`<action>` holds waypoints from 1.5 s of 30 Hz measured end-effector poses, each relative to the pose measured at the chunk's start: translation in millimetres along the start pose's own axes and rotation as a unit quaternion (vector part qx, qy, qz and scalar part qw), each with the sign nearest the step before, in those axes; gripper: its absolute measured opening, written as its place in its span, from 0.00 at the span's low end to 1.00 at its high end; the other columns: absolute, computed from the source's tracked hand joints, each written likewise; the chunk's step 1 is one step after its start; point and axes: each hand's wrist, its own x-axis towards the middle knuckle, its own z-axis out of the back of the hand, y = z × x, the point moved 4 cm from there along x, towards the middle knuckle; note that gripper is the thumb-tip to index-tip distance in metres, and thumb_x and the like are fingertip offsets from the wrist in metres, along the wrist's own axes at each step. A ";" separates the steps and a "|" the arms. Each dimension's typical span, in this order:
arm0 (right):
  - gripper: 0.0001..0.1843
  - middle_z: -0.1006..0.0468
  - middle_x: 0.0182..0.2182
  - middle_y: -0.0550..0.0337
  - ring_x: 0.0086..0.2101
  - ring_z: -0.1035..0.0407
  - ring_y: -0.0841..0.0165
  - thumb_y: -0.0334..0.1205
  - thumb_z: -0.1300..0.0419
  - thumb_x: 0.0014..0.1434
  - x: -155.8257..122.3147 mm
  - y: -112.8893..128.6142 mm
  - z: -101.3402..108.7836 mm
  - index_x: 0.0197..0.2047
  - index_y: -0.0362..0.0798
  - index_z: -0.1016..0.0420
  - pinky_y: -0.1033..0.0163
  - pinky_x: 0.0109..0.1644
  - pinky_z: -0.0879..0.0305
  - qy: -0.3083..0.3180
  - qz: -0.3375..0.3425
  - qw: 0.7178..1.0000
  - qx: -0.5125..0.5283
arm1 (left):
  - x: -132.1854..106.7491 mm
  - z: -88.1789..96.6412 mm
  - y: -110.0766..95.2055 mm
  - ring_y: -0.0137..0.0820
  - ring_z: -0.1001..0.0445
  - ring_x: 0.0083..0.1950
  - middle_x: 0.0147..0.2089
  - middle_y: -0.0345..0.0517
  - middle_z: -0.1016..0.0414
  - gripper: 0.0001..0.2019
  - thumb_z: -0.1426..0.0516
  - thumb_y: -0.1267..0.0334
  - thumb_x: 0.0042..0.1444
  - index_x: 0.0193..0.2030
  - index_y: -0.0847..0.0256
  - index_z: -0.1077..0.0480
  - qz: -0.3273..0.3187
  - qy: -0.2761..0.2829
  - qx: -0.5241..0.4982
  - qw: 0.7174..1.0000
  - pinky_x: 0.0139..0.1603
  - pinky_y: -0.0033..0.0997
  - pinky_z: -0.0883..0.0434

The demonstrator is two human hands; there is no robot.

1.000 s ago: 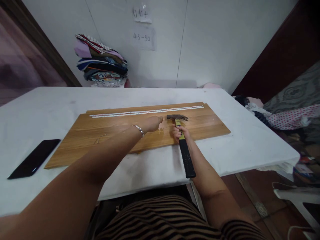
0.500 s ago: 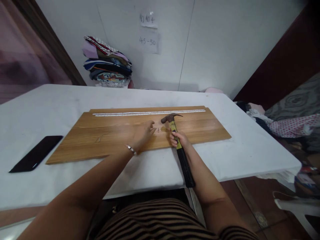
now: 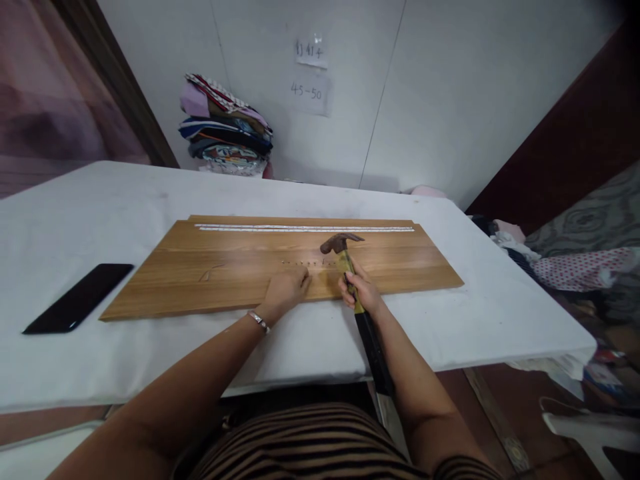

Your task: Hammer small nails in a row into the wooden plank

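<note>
A long wooden board [image 3: 225, 270] lies across the white table [image 3: 75, 213], with a pale strip [image 3: 305, 229] along its far edge and a short row of small nails [image 3: 303, 263] near its middle. My right hand [image 3: 361, 290] grips a claw hammer [image 3: 350, 277] by the yellow part of its handle, its head resting just right of the nails. My left hand [image 3: 286, 288] lies on the board's near edge, fingers loosely curled, just below the nail row. A bracelet [image 3: 258, 321] is on that wrist.
A black phone [image 3: 77, 297] lies on the table at the left. Folded fabrics [image 3: 225, 127] are stacked against the white wall at the back. Clothes and clutter [image 3: 575, 260] lie beyond the table's right edge, with a white stool [image 3: 595, 423] on the floor.
My left hand has drawn back from beside the hammer head to the board's near edge, uncovering the nail row. The hammer has shifted slightly towards me.
</note>
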 end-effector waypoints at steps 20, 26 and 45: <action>0.40 0.35 0.20 0.74 0.13 0.48 0.78 0.46 0.38 0.61 0.9 0.7 -11.1 0.74 0.57 0.42 0.71 0.15 0.51 -0.029 -0.037 0.996 -0.074 | -1.2 -3.2 2.1 0.39 0.22 0.44 0.43 0.53 0.19 0.15 0.54 0.58 0.69 0.43 0.59 0.27 -0.015 -0.009 -0.033 0.999 0.45 0.36 0.31; 0.40 0.35 0.20 0.74 0.13 0.46 0.77 0.45 0.39 0.61 -0.5 10.4 -14.5 0.74 0.54 0.43 0.71 0.14 0.50 -0.033 -0.043 0.995 -0.088 | -2.0 0.2 -0.3 0.38 0.22 0.44 0.45 0.52 0.19 0.15 0.54 0.58 0.70 0.43 0.59 0.28 -0.007 -0.004 -0.025 1.000 0.44 0.35 0.32; 0.44 0.35 0.20 0.76 0.12 0.46 0.77 0.49 0.40 0.58 -2.1 19.9 -21.0 0.75 0.51 0.44 0.71 0.14 0.50 -0.034 -0.038 0.991 -0.124 | -1.4 -2.4 2.2 0.37 0.22 0.44 0.44 0.51 0.18 0.14 0.53 0.57 0.69 0.43 0.57 0.28 -0.006 -0.002 -0.035 0.999 0.45 0.35 0.31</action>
